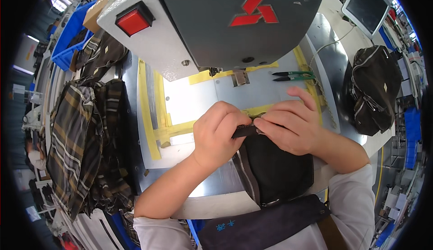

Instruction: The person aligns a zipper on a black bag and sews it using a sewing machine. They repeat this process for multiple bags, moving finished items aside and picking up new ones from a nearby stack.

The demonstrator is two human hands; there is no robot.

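Both of my hands pinch the top end of a black fabric bag [282, 171] at the front of the sewing machine bed. My left hand [218, 135] is closed on a dark zippered strip at the bag's upper edge. Close beside it, the thumb and index finger of my right hand [288, 126] press on the same edge, with the little finger raised. A silver zipper [246, 173] runs down the bag's left side. The lower end of the bag rests against my dark apron [266, 225]. What lies between the fingertips is partly hidden.
The sewing machine head [243, 20], with a red button [134, 21], stands ahead. Green-handled snips [295, 76] lie on the taped bed. Plaid fabric pieces [74, 132] hang at left near a blue crate [67, 53]. Another dark bag [374, 90] and a screen [367, 6] are at right.
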